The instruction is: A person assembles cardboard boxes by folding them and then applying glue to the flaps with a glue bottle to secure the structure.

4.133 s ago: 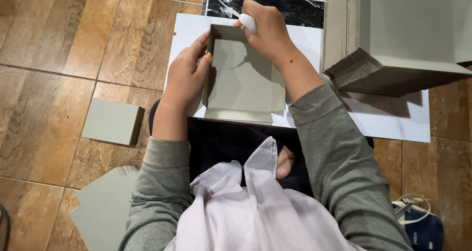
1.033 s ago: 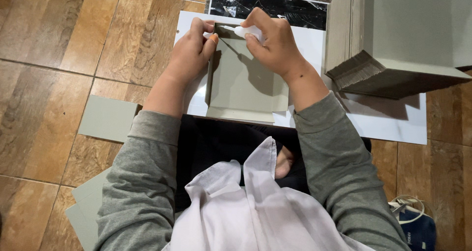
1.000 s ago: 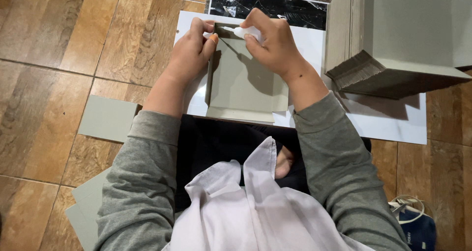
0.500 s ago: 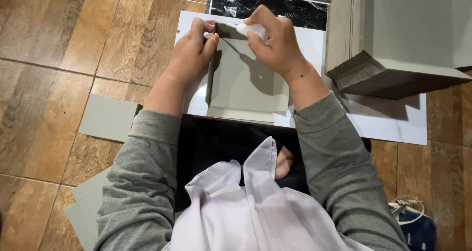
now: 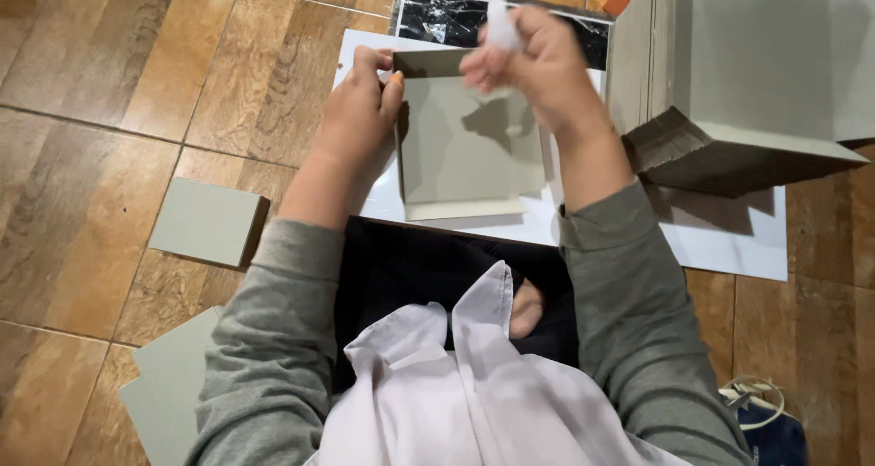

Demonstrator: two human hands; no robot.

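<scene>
Board (image 5: 465,138) lies on white sheet (image 5: 729,238); left hand (image 5: 360,124) pinches its corner. Right hand (image 5: 538,60) grips white tube (image 5: 499,19) above it. Gluing step; next needs steady tip placement.

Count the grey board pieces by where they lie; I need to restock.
Square grey cardboard sheet under the left hand: 1
Loose grey cardboard sheets on the wooden floor: 2
Tall stack of grey cardboard sheets, too many to separate: 1 stack
Total: 3 sheets, 1 stack

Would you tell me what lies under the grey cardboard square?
The grey cardboard square rests on a white sheet, which lies on the wooden floor. Anything directly beneath the square is covered.
</scene>
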